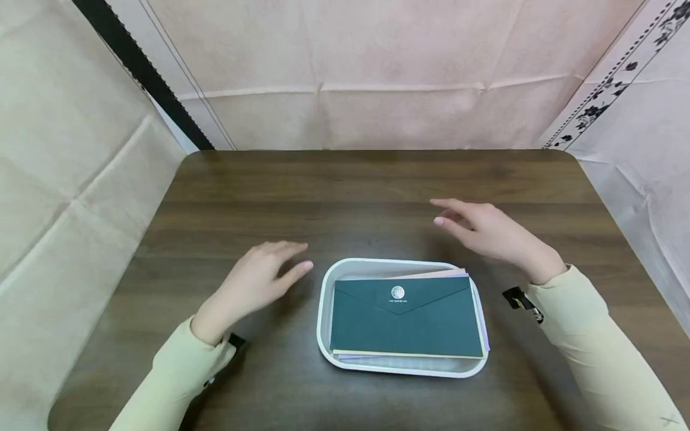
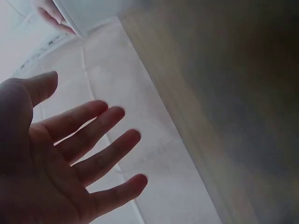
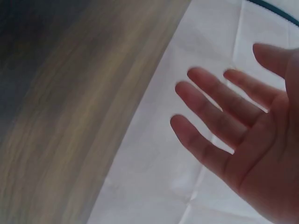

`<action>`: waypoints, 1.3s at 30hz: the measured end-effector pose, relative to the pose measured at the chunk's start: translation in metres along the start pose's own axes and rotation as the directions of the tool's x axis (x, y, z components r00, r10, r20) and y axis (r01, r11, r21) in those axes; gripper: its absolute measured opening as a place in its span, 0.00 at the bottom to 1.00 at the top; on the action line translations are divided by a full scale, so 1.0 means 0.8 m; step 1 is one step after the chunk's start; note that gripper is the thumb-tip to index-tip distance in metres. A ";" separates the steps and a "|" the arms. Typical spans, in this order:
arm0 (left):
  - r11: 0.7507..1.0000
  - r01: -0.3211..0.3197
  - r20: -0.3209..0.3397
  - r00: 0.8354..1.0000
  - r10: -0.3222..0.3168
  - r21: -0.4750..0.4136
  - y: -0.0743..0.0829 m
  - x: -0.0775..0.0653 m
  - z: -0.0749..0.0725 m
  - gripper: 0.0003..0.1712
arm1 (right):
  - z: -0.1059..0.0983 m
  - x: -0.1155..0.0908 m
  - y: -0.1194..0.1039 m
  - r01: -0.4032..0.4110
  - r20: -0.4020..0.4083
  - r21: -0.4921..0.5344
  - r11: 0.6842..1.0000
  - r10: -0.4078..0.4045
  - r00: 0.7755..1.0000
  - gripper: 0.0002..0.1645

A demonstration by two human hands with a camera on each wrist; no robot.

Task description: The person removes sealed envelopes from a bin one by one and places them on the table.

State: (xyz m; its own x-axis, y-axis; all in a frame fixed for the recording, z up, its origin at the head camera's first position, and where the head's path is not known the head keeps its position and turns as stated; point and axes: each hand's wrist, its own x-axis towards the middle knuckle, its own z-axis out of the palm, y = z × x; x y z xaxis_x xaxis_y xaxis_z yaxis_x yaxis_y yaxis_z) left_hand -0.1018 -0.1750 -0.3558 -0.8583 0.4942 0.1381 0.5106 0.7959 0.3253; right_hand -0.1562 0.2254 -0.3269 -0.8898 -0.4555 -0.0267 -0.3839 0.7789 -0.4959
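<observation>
A dark green envelope (image 1: 404,326) with a white round emblem and a pointed flap lies on top of a small stack in a white tray (image 1: 325,320). Edges of pale pink, cream and lilac paper show from beneath it. To the left of the tray, my left hand (image 1: 250,284) is held apart from it, fingers relaxed and holding nothing; its spread fingers (image 2: 100,156) show in the left wrist view. Beyond the tray's far right corner is my right hand (image 1: 485,230), also holding nothing, with loosely extended fingers (image 3: 205,105) in the right wrist view.
The tray stands on a dark brown wooden table (image 1: 259,197) with rounded far corners. Pale creased cloth (image 1: 377,54) hangs behind the table and at both sides. Black clips are fixed near both cuffs.
</observation>
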 end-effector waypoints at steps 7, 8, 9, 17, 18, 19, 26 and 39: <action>0.999 -0.030 0.040 0.999 0.029 0.026 0.025 -0.039 0.017 0.32 | 0.007 0.000 -0.025 0.133 0.169 0.008 0.991 -0.132 0.977 0.34; 0.999 -0.035 0.040 0.999 0.033 0.039 0.028 -0.042 0.019 0.31 | 0.008 0.000 -0.027 0.144 0.197 0.015 0.989 -0.144 0.970 0.33; 0.998 -0.040 0.039 0.999 0.038 0.047 0.032 -0.044 0.020 0.30 | 0.010 0.000 -0.030 0.151 0.223 0.020 0.988 -0.152 0.963 0.32; 0.995 -0.092 0.032 0.995 0.090 0.047 0.046 -0.050 0.026 0.25 | 0.022 0.003 -0.042 0.194 0.340 0.080 0.978 -0.210 0.917 0.28; 0.994 -0.097 0.032 0.995 0.096 0.045 0.047 -0.051 0.026 0.24 | 0.023 0.003 -0.043 0.202 0.346 0.083 0.976 -0.219 0.913 0.28; 0.994 -0.100 0.033 0.995 0.099 0.045 0.047 -0.051 0.027 0.24 | 0.025 0.004 -0.043 0.213 0.350 0.086 0.973 -0.230 0.908 0.28; 0.994 -0.101 0.056 0.994 0.099 0.035 0.048 -0.048 0.025 0.21 | 0.032 0.009 -0.043 0.236 0.369 0.094 0.967 -0.254 0.894 0.26; 0.994 -0.091 0.050 0.995 0.089 0.055 0.038 -0.034 0.026 0.22 | 0.042 0.014 -0.034 0.269 0.316 0.121 0.956 -0.294 0.902 0.16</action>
State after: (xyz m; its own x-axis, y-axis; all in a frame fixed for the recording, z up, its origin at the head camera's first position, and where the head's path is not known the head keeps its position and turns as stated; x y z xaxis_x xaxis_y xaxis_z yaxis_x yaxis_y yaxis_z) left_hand -0.0617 -0.1569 -0.3692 -0.8060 0.5798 0.1194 0.5890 0.7653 0.2597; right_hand -0.1477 0.1848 -0.3430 -0.6122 -0.7758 -0.1525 -0.5760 0.5698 -0.5861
